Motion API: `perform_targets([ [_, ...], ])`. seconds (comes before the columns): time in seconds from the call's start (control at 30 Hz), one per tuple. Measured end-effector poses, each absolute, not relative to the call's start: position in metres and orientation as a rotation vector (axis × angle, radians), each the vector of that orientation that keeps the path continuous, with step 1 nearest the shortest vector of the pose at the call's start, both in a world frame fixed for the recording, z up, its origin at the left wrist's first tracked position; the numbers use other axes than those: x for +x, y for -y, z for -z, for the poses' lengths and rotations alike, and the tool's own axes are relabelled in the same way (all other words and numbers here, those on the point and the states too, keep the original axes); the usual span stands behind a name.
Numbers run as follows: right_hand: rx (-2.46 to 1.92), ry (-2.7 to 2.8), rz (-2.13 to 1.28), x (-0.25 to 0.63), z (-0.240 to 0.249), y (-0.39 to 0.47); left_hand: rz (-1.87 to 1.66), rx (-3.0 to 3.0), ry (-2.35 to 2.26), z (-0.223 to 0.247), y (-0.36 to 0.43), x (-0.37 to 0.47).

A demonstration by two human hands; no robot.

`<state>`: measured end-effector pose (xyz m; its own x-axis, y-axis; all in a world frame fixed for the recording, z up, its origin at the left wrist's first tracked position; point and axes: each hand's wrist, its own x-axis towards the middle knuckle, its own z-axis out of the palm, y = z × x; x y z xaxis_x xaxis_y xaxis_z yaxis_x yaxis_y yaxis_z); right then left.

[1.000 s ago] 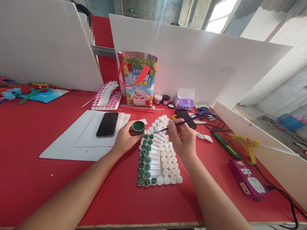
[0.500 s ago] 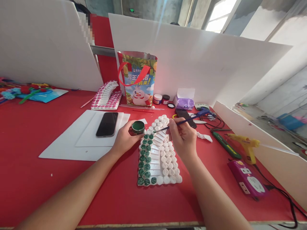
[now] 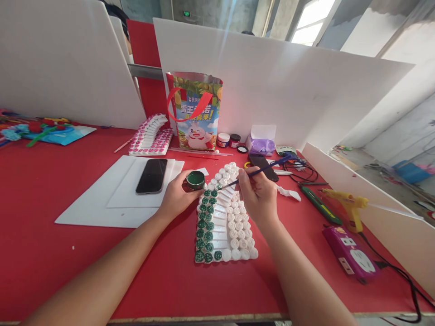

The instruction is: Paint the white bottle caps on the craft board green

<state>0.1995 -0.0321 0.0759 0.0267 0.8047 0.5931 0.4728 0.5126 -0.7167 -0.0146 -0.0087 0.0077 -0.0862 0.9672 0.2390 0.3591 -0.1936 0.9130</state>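
My left hand [image 3: 179, 190] is closed round a small open jar of dark green paint [image 3: 195, 179], beside the upper left of a white craft piece [image 3: 220, 225]. Rows of small white rosettes edge this piece, with a curved, stair-like strip down its middle. Green paint covers the rosettes along its left side and one at the bottom; those at the top and right are white. In my right hand [image 3: 258, 192] is a thin blue paintbrush [image 3: 257, 171], slanting down to the left. Its tip touches a partly green rosette just above the painted rows.
Left of the craft piece, a phone [image 3: 152, 176] lies on white foam boards [image 3: 91, 199]. Behind stand a pink-painted craft piece [image 3: 149, 138], a colourful bag [image 3: 199, 113] and paint jars [image 3: 223, 140]. To the right lie a green cutter [image 3: 320, 206], a glue gun [image 3: 350, 203] and a purple box [image 3: 350, 253].
The brush tip has shifted very slightly on the same rosette, and my right hand with it. My left hand and the paint jar stay in place.
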Motion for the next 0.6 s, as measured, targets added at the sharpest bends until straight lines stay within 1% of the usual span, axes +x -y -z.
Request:
perform_targets([
  [0.13,-1.132,1.594,-0.293,0.201,-0.076,0.031,-1.331,1.63,-1.482,-0.008,0.009,-0.015],
  [0.3,-0.97,1.512,-0.43,0.193,-0.075,0.037,-1.433,1.763,-1.504,-0.008,0.01,-0.014],
  [0.43,-0.901,1.622,-0.498,0.182,-0.073,0.042,-1.477,1.862,-1.512,-0.007,0.012,-0.013],
  [0.6,-0.964,1.755,-0.494,0.176,-0.069,0.043,-1.484,1.909,-1.523,-0.01,0.014,-0.012],
])
